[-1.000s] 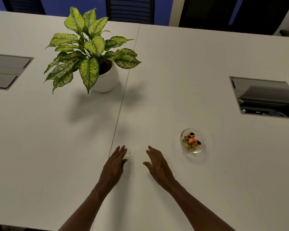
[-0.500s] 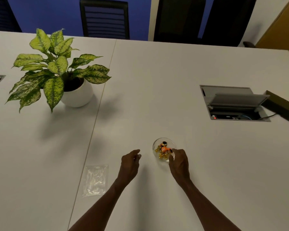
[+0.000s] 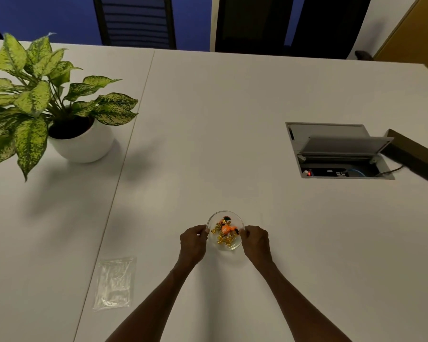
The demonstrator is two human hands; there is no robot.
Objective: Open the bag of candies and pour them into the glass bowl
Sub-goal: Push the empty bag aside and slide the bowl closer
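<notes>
A small glass bowl [image 3: 232,246] stands on the white table near me, holding several wrapped candies [image 3: 224,233], gold and orange. My left hand [image 3: 192,243] grips the bowl's left rim and my right hand [image 3: 255,240] grips its right rim. A clear plastic bag [image 3: 114,283] lies flat on the table to the lower left, apart from both hands, with no candies visible in it.
A potted plant in a white pot [image 3: 83,144] stands at the far left. An open cable hatch [image 3: 339,151] is set in the table at the right, with a dark box [image 3: 415,156] beside it. Chairs stand beyond the far edge.
My hands left the flat bag and moved right to the bowl. The right hand reached it first; now both hands hold its rim. The view shifted right.
</notes>
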